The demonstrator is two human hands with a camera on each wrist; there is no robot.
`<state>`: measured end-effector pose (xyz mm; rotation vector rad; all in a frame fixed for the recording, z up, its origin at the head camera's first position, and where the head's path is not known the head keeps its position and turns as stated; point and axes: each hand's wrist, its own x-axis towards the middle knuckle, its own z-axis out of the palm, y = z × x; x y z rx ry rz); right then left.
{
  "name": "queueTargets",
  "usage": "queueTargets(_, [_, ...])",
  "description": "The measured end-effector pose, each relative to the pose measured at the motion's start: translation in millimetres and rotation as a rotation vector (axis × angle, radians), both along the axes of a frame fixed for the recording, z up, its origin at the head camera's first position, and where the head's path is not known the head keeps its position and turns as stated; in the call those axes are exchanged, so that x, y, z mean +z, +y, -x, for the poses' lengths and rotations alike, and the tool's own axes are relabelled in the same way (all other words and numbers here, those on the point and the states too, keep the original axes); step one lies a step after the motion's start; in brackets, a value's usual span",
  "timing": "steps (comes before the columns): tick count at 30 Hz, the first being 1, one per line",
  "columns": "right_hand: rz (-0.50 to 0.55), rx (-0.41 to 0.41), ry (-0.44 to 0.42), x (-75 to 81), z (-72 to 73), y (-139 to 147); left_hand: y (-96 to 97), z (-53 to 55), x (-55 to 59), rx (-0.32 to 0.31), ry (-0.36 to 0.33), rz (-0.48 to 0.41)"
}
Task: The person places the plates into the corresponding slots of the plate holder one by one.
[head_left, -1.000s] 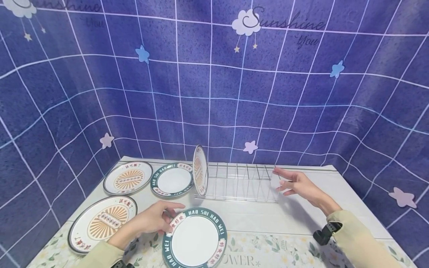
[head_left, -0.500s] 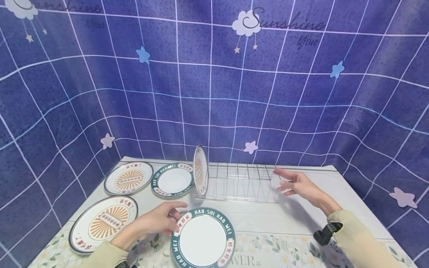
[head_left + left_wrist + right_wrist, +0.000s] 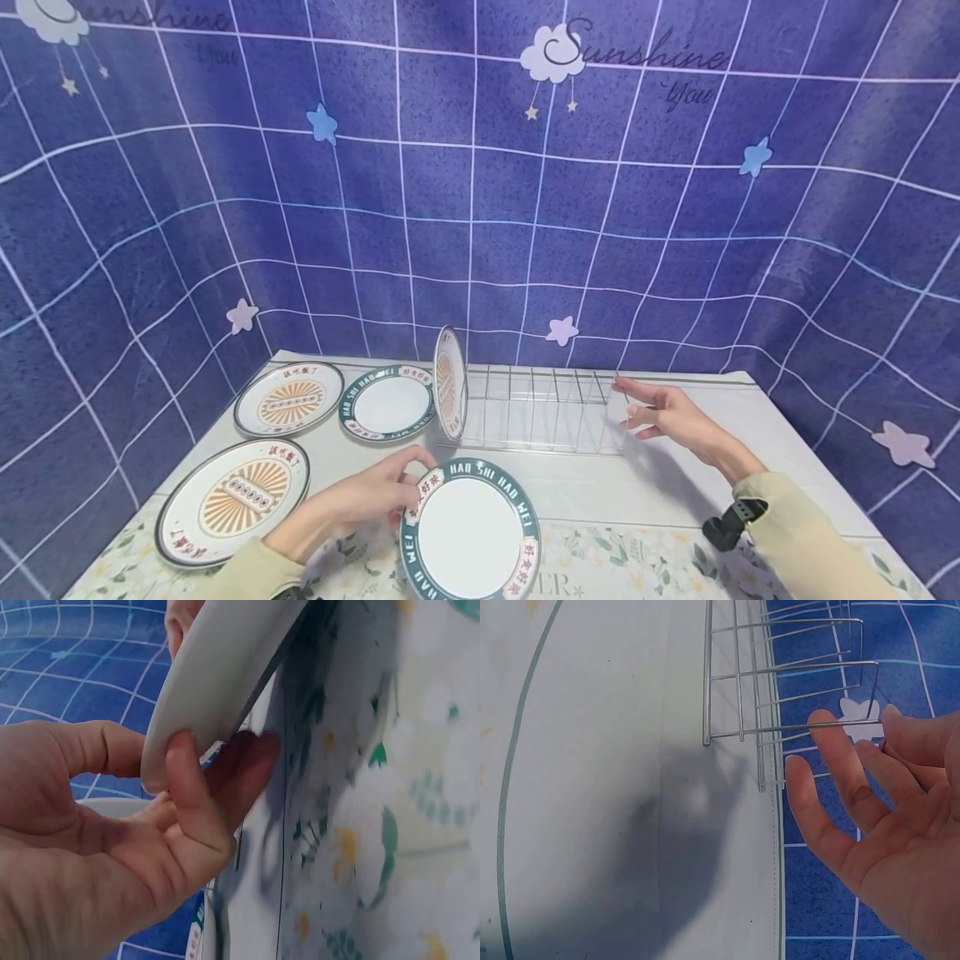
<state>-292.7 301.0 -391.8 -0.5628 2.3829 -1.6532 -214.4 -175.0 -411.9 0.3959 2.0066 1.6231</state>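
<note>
My left hand [image 3: 375, 492] pinches the left edge of a green-rimmed white plate [image 3: 472, 533], held above the near side of the table. In the left wrist view, curled fingers press the pale underside of the plate [image 3: 217, 682], with the thumb at its edge. At the right end of a wire dish rack [image 3: 547, 412], my right hand [image 3: 671, 417] holds the end wire between thumb and fingers. The right wrist view shows these fingers [image 3: 847, 772] about the rack's end wire [image 3: 802, 726]. An orange-patterned plate [image 3: 450, 383] stands upright in the rack's left end.
On the left lie two orange-patterned plates, a far one [image 3: 288, 400] and a near one [image 3: 232, 504]. Another green-rimmed plate [image 3: 386, 404] lies flat beside the rack's left end. A blue gridded curtain [image 3: 480, 208] hangs behind the white, flower-printed table covering [image 3: 600, 558].
My left hand has moved to the right, carrying the green-rimmed plate with it and slightly raising it. The right hand, the rack and the other plates stay where they were.
</note>
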Motion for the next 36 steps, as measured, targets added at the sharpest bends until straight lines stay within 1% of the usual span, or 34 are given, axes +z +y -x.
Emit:
queueTargets(4, [0.000, 0.010, 0.016, 0.8, -0.4, -0.8, 2.8, -1.7, 2.9, -0.035, -0.041, -0.059])
queueTargets(9, [0.014, 0.003, -0.001, 2.5, -1.1, -2.2, 6.4, -3.8, 10.7, -0.091, -0.073, -0.163])
queueTargets(12, [0.016, -0.001, -0.005, 3.1, -1.4, -2.6, 6.7, -4.5, 18.1, -0.154, -0.089, -0.228])
queueTargets(15, [0.015, -0.004, -0.005, 3.3, -1.4, -2.4, 6.2, -5.6, 24.4, -0.236, -0.088, -0.282])
queueTargets(18, [0.013, -0.005, -0.005, 3.7, -1.9, -2.4, 6.6, -7.3, 27.2, -0.311, -0.061, -0.324])
queueTargets(20, [0.012, -0.004, -0.004, 3.7, -2.1, -2.5, 7.7, -8.4, 27.2, -0.345, -0.047, -0.345])
queueTargets(23, [0.011, -0.003, -0.004, 2.9, -1.7, -2.1, 10.1, -9.8, 26.1, -0.358, -0.027, -0.359])
queueTargets(30, [0.016, -0.001, -0.005, 1.1, -0.9, -1.3, 14.1, -11.6, 26.3, -0.325, -0.017, -0.365])
queueTargets(33, [0.014, -0.002, -0.004, 0.1, -0.2, -1.0, 14.9, -12.2, 27.4, -0.312, 0.010, -0.361])
queueTargets(36, [0.010, -0.002, -0.003, -0.6, 0.4, -0.8, 15.3, -13.1, 29.3, -0.285, 0.058, -0.341])
